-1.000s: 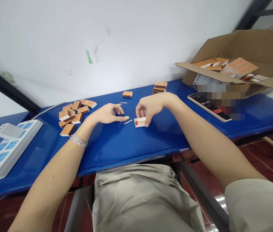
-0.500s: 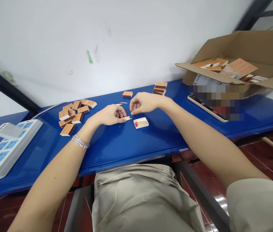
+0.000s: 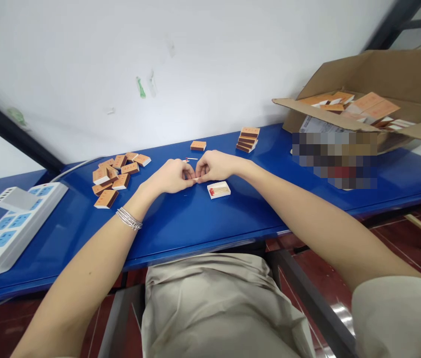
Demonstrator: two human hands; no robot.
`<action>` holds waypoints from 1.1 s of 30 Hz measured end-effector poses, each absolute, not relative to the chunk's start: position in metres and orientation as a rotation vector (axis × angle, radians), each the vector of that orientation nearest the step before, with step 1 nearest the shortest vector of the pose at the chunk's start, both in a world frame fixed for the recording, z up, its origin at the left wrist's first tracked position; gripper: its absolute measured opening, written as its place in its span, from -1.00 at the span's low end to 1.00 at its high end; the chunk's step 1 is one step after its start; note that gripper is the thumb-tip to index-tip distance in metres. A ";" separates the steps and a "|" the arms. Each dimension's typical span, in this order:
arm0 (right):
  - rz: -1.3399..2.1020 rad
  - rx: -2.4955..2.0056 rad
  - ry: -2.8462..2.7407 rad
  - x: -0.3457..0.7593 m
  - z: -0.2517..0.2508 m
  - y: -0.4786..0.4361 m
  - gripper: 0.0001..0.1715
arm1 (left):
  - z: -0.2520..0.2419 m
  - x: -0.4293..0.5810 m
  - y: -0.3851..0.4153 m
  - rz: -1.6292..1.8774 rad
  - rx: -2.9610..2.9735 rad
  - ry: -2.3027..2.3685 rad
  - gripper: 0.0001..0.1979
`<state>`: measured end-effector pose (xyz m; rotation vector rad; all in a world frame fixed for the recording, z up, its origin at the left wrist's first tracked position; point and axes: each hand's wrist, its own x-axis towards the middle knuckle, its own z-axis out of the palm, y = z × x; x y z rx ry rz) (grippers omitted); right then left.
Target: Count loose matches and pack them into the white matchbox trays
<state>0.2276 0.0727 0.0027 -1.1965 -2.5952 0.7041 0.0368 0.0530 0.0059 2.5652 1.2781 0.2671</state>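
My left hand [image 3: 176, 176] is closed around a few matches [image 3: 196, 179], most of them hidden by the fingers. Its fingertips meet those of my right hand [image 3: 212, 166], which pinches at the free ends of the same matches. Just in front of my right hand lies a white matchbox tray [image 3: 225, 193], with several red-tipped matches [image 3: 218, 190] inside. A loose match [image 3: 192, 158] rests on the blue table behind the hands. A closed matchbox [image 3: 198, 145] sits farther back.
A pile of matchboxes [image 3: 120, 161] lies left, and a small stack [image 3: 248, 139] stands at the back right. An open cardboard box [image 3: 292, 107] holds more matchboxes. A white power strip [image 3: 20, 223] is at the left on the blue table [image 3: 180, 219].
My right hand has come down and left to the matches that my left hand holds. Its fingers now touch them. The tray stays in place.
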 end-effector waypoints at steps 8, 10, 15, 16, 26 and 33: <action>0.623 -1.132 -2.638 0.239 0.011 0.072 -0.81 | 0.001 0.040 0.054 0.425 2.594 1.201 -0.82; 0.647 -1.122 -2.658 0.243 0.016 0.071 -0.80 | 0.002 0.043 0.051 0.477 2.562 1.191 -0.82; 0.660 -1.220 -2.751 0.254 0.035 0.061 -0.77 | 0.004 0.057 0.037 0.589 2.475 1.130 -0.85; 0.671 -1.241 -2.771 0.256 0.038 0.059 -0.76 | 0.004 0.061 0.033 0.600 2.459 1.123 -0.86; 0.827 -1.481 -2.869 0.268 0.051 0.053 -0.74 | 0.003 0.075 0.024 0.676 2.247 1.116 -0.72; 0.758 -1.536 -2.960 0.258 0.046 0.053 -0.70 | 0.001 0.066 0.034 0.643 2.264 1.271 -0.74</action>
